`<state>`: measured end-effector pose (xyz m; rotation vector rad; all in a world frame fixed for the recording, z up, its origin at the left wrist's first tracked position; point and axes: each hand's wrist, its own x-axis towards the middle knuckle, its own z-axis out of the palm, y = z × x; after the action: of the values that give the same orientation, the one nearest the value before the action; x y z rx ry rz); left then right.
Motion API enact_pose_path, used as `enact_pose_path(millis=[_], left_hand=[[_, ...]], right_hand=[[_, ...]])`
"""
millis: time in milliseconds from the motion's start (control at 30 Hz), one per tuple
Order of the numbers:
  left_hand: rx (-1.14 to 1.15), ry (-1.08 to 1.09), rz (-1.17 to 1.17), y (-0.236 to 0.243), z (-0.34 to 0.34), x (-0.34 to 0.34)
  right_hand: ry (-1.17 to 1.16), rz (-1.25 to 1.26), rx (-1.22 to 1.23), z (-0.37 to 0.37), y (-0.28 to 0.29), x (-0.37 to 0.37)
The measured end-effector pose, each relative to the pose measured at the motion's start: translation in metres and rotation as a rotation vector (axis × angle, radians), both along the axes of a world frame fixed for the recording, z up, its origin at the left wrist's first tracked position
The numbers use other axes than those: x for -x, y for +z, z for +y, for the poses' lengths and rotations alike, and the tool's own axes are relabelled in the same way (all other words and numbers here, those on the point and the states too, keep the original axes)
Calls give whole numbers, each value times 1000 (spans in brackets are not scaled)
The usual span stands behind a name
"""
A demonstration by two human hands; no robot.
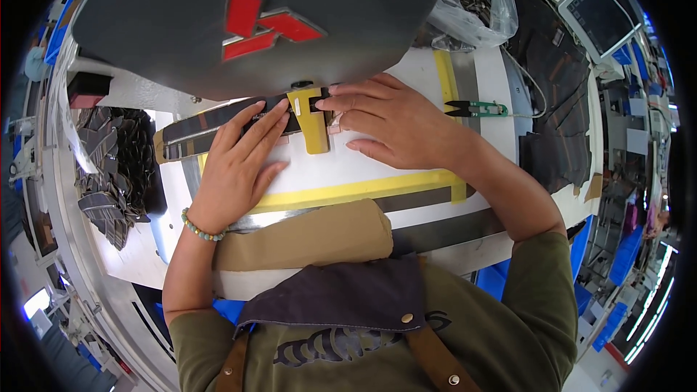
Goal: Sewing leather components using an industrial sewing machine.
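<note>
My left hand lies with fingers stretched on a dark striped strip of fabric, its fingertips close to the left side of a yellow guide piece. From the right, my right hand reaches in with fingers extended. Its fingertips touch the strip's dark end beside the guide piece. The thumb rests apart, near the white work surface. Above both hands hangs the dark grey machine head with a red emblem; whatever is under its lower edge is hidden.
Green-handled thread snips lie right of my right hand. Dark fabric pieces are heaped at the left and stacked at the right. A tan cloth roll lies at the near edge. A screen stands far right.
</note>
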<state>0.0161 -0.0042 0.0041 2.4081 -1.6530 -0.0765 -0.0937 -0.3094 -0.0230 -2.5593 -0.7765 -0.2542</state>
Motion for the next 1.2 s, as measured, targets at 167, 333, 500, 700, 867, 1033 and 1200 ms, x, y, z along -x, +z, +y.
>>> enact_pose_path(millis=[167,333,500,700,867,1033,1200], left_hand=[[40,-16,37,-2,0,0],[67,-20,33,-1,0,1],[56,-15,42,-1,0,1],[54,-10,53,-3,0,0],[46,-10,60,-3,-1,0],[79,-16,51,-1,-2,-1],[59,-16,72,-1,-3,0]], right_hand=[[8,-42,37,-2,0,-1],[4,-102,87,-3,2,0],[-29,-157,-19,-3,5,-1],[-24,-138,-44,-4,5,0],[-55,-156,-30,-2,4,1],[-54,-156,0,1,4,0],[-90,-175,-6,5,4,1]])
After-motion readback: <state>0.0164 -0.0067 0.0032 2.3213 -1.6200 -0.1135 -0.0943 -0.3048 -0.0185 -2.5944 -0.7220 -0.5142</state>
